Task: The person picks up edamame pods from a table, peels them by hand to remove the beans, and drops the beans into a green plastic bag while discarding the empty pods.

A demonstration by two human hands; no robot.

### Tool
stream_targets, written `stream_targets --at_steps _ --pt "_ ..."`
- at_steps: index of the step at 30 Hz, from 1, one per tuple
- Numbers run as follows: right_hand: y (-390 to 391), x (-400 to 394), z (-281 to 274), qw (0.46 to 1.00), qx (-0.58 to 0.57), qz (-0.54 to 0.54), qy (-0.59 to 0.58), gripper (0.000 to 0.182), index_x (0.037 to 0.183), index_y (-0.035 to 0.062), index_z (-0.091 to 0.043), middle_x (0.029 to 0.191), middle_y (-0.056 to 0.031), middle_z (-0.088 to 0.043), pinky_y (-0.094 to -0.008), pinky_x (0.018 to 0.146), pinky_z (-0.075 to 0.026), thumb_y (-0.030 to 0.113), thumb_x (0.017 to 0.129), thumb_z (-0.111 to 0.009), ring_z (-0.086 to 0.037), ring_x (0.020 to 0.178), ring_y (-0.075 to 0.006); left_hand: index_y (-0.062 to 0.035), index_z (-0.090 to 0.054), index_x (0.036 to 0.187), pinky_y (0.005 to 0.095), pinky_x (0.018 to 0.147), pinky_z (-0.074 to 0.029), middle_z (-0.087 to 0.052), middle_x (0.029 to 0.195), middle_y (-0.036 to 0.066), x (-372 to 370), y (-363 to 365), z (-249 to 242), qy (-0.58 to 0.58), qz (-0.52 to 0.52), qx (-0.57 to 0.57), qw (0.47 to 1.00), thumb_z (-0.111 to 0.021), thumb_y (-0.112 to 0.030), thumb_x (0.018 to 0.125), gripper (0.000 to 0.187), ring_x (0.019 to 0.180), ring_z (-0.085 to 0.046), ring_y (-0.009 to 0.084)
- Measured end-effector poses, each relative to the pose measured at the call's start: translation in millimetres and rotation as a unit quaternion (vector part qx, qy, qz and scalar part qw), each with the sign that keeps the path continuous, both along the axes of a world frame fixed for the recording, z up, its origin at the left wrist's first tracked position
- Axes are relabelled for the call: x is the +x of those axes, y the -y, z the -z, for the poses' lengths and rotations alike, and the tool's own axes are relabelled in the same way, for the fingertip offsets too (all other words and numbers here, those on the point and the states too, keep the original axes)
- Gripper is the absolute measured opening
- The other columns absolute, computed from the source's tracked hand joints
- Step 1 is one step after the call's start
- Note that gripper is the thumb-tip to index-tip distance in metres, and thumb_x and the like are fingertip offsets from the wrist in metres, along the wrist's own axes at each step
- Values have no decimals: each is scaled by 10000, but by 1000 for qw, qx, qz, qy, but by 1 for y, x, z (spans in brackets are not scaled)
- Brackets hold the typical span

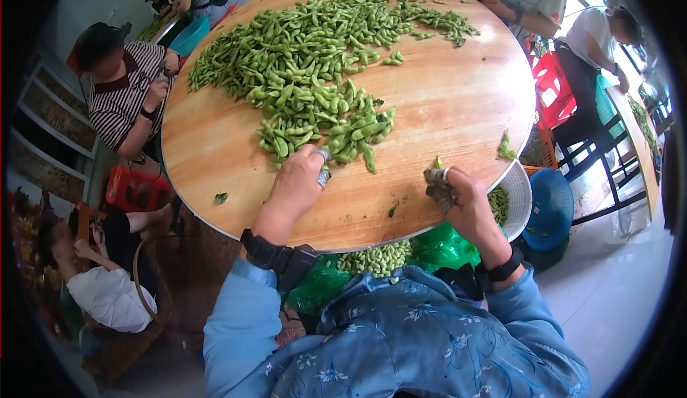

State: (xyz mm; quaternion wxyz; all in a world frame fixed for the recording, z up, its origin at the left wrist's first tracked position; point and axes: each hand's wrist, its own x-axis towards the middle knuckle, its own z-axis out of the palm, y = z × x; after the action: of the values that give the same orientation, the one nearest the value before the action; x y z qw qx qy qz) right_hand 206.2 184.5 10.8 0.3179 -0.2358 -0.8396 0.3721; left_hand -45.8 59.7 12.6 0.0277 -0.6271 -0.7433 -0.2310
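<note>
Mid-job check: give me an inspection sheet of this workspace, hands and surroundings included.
Surface: round wooden table, small dark specks near the front edge.
Job's things: heap of green pods on the table; pale beans below the front edge, beside green plastic.
Clutter: stray pod near the right edge; dark green scrap at front left.
Hands: left hand by the heap's near end, right hand over the front edge; grips unclear.
Cables: nothing seen on the table.
Surroundings: blue basin right; person in striped top left.
</note>
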Motion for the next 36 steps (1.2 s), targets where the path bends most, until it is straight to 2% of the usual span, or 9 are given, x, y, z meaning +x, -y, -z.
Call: stream_targets --at_steps 6,9,16,19,22,26,29,34,36 --pt "24 -13 -18 992 -98 -75 16 194 922 -19 -588 805 -150 -569 -305 638 -462 15 738 -635 -589 750 -268 8 -591 806 366 678 -461 -582 889 162 18 17 -7 45 39 9 998 -579 -13 699 110 776 -563 335" --pt "29 -19 -15 992 -84 -93 9 199 935 -21 -585 809 -149 -565 -310 635 -456 31 749 -633 -586 750 -261 8 -605 848 287 713 -470 -605 892 127 32 36 -10 219 73 23 973 -542 77 688 186 813 -599 238" --pt "33 -21 -5 977 -192 -93 -27 157 884 -30 -584 734 -135 -538 -291 611 -426 58 762 -630 -541 680 -213 22 -606 843 278 654 -470 -594 851 117 37 59 -6 131 -97 137 977 -604 23 717 126 754 -594 207" --pt "35 -22 -13 982 -162 -96 23 145 851 -35 -580 708 -127 -533 -288 599 -420 71 766 -631 -525 664 -211 11 -602 810 357 628 -456 -582 820 138 49 49 -10 109 -115 99 982 -655 -80 701 151 726 -564 309" --pt "37 -23 -8 979 -173 -103 18 150 834 -37 -576 700 -125 -535 -286 589 -415 83 767 -635 -508 641 -194 8 -600 795 377 620 -449 -578 806 145 46 44 5 125 -122 10 985 -664 -106 691 167 730 -561 314" --pt "44 -27 -6 967 -234 -102 -6 157 842 -39 -577 697 -102 -550 -279 589 -411 104 791 -618 -487 642 -134 9 -595 838 358 598 -460 -588 800 152 45 48 10 88 -114 57 988 -647 -75 709 162 703 -583 295" --pt "48 -36 2 927 -336 -165 -28 202 897 -49 -582 750 -38 -594 -255 637 -419 146 845 -564 -457 725 -51 8 -593 878 316 571 -473 -602 814 163 63 50 -5 281 -152 72 945 -627 -40 737 153 676 -607 263" --pt "51 -46 -4 874 -437 -202 -63 209 934 -46 -585 806 -5 -600 -232 682 -425 145 859 -545 -487 766 -44 16 -586 908 300 586 -479 -600 820 159 94 49 -22 251 -76 145 954 -615 6 734 177 672 -604 247" --pt "51 -44 -9 835 -498 -226 -57 207 964 -28 -589 838 5 -602 -218 698 -428 147 870 -531 -507 783 -42 18 -587 923 255 609 -450 -591 786 92 98 50 -22 237 -40 138 961 -628 39 708 219 679 -566 151"
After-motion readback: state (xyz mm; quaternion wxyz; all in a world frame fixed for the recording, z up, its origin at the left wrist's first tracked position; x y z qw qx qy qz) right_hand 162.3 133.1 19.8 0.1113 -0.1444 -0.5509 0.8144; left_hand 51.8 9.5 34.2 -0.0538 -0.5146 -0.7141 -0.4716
